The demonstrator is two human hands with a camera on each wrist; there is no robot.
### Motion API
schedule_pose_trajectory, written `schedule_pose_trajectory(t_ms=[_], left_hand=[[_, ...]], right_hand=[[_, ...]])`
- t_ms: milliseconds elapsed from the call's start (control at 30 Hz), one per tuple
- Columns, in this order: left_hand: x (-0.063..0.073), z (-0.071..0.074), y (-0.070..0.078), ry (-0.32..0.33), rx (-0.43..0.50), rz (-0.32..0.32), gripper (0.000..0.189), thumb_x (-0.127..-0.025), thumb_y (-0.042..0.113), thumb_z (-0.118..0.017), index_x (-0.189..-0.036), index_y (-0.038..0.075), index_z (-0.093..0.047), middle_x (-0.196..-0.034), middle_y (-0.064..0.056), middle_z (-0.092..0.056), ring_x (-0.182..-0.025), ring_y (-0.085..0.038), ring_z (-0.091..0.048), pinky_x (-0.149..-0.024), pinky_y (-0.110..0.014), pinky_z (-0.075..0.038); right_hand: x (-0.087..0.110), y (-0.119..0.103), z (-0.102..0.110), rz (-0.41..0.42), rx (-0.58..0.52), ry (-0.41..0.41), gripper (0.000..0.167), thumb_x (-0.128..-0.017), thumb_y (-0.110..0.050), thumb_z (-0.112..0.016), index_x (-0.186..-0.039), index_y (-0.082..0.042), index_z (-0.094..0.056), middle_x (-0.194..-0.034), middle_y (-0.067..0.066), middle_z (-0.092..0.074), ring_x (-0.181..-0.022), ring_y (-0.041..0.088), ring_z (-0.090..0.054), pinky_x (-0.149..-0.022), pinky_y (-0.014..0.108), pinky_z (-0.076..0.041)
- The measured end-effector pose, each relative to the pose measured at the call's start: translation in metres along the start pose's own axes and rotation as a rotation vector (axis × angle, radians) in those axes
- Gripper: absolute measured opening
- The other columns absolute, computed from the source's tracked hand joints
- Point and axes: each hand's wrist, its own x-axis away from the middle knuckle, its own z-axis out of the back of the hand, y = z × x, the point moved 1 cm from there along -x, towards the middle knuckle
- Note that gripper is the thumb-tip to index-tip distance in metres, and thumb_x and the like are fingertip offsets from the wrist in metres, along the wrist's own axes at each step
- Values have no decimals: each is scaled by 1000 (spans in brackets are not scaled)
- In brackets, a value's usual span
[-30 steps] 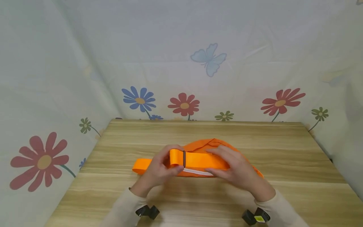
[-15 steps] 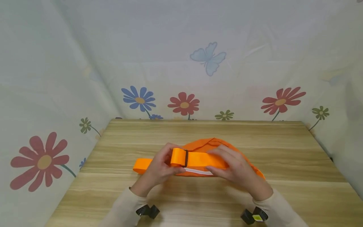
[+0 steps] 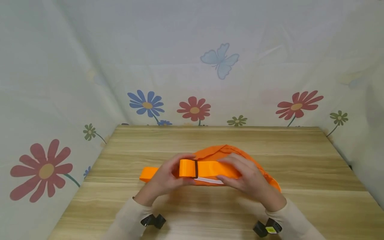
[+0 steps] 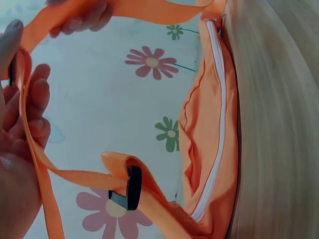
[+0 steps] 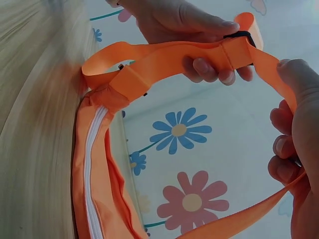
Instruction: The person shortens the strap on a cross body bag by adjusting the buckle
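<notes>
An orange waist bag (image 3: pixel 222 151) with a white zipper (image 4: pixel 219 99) rests on the wooden table, and its strap (image 3: pixel 207 169) is raised in front of it. My left hand (image 3: pixel 166 176) pinches the strap between thumb and fingers beside a black slider buckle (image 3: pixel 196 169), where the webbing folds back in a short loop (image 3: pixel 187 168). To the right, my right hand (image 3: pixel 249 176) grips the same strap, thumb on one face and fingers curled behind. A second black buckle (image 4: pixel 133 188) shows lower on the strap in the left wrist view.
Strap webbing (image 3: pixel 148 173) forms a loop on the table left of my left hand. The wooden table (image 3: pixel 315 160) ends at a pale cloth backdrop (image 3: pixel 168 60) printed with flowers and a butterfly. Each wrist carries a small black camera (image 3: pixel 153 221).
Both hands keep hold of the strap and have barely moved. The folded loop and slider shifted slightly right, then back left, and now face the head camera more squarely.
</notes>
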Motion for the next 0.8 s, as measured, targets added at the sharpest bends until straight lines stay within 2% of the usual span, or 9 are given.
schedule_pose_trajectory(t_ms=[100,200,333,433,533,600,733,800], left_hand=[[0,-1,-1,10,38,3,61,-90,5,-87,-142,7,-57,-139,-16,-66,-119,-27,-70,-103,-29,-60],[-1,-4,0,13,43,-20,57,-91,11,-87,-140,6,-58,-134,-16,-68,-117,-26,-71,-104,-30,-61],[-5,-9,0,27,20,-36,55,-93,22,-86,-139,7,-62,-131,-12,-71,-114,-20,-71,-102,-29,-61],[-8,-12,0,31,-35,-76,54,-94,27,-85,-139,8,-63,-129,-11,-73,-112,-20,-71,-102,-32,-62],[-8,-11,0,35,-99,-79,57,-92,27,-86,-140,8,-61,-128,-10,-73,-112,-21,-71,-103,-34,-62],[-7,-9,1,43,-134,-44,58,-91,23,-88,-140,8,-60,-129,-9,-73,-113,-21,-71,-104,-32,-61],[-4,-4,4,49,-150,5,56,-90,13,-88,-139,8,-61,-130,-9,-73,-112,-20,-70,-101,-30,-62],[-4,-3,4,47,-133,-13,55,-90,9,-87,-139,6,-63,-129,-11,-73,-109,-21,-70,-99,-31,-63]], right_hand=[[0,0,-2,6,-14,19,51,-105,-52,-65,-120,-4,-73,-110,8,-76,-92,17,-69,-83,19,-59],[-1,1,-5,33,-28,46,48,-105,-49,-67,-119,-3,-73,-107,8,-75,-89,16,-68,-78,20,-59],[-4,1,-10,64,-24,69,46,-104,-47,-69,-118,-3,-73,-104,7,-75,-85,16,-66,-73,20,-56],[-5,-1,-13,58,-9,57,47,-104,-49,-69,-118,-4,-73,-103,6,-75,-85,15,-67,-72,20,-56],[-7,-3,-13,38,1,39,49,-104,-51,-67,-118,-4,-73,-106,7,-76,-87,16,-67,-74,20,-58],[-7,-4,-13,24,10,37,51,-104,-52,-66,-117,-4,-73,-106,7,-76,-88,16,-68,-76,20,-59],[-8,-4,-12,5,6,42,51,-104,-53,-65,-117,-4,-73,-107,7,-76,-89,17,-69,-77,20,-59],[-8,-3,-12,2,-5,39,50,-103,-52,-67,-118,-5,-73,-108,6,-77,-88,16,-68,-75,19,-58]])
